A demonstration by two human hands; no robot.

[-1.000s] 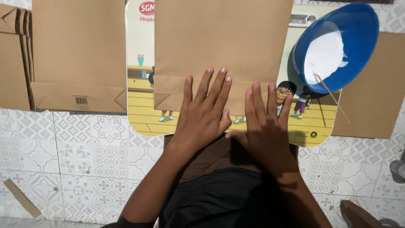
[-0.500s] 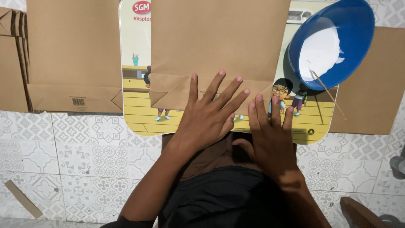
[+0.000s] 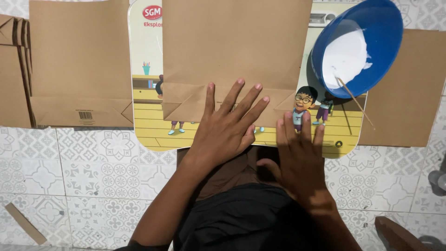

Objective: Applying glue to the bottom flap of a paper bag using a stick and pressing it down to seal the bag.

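Tiled floor (image 3: 83,186); left hand (image 3: 227,125) flattens brown paper bag (image 3: 232,51) on board (image 3: 148,125).

Bag (image 3: 234,46) top & bowl (image 3: 381,37) rim (upper edge) off-frame

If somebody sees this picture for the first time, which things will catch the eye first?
The blue bowl with white paste at the upper right, a thin stick leaning out. Then the left hand spread flat on the folded bottom of the brown paper bag in the centre, the right hand on the cartoon board beneath.
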